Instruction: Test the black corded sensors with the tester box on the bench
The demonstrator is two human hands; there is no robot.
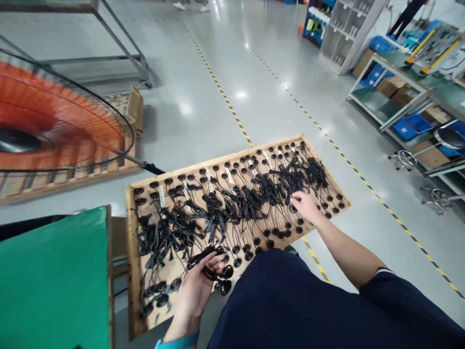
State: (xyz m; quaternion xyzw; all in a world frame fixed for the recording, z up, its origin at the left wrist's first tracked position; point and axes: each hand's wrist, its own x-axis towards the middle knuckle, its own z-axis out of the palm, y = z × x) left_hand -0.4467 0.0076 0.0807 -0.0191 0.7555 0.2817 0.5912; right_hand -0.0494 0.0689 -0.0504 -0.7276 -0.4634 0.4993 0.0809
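Holding: left hand (196, 286), fingers curled round one black cable bundle (205, 257), its round ends at the near edge of a wooden tray (133, 271). Right hand (308, 207): fingertips drawn together among the tray's right-hand cables; whether they pinch one, cannot tell. Progress, by judgement: one bundle in hand, the many remaining bundles (250, 203) lying along the tray's middle, so most seem left to handle. Edges: low rim; torso (276, 300) close along the near side; green tabletop (54, 281) left; fan (65, 111) off the far left corner. Open room: floor (174, 126) beyond the far and right sides.
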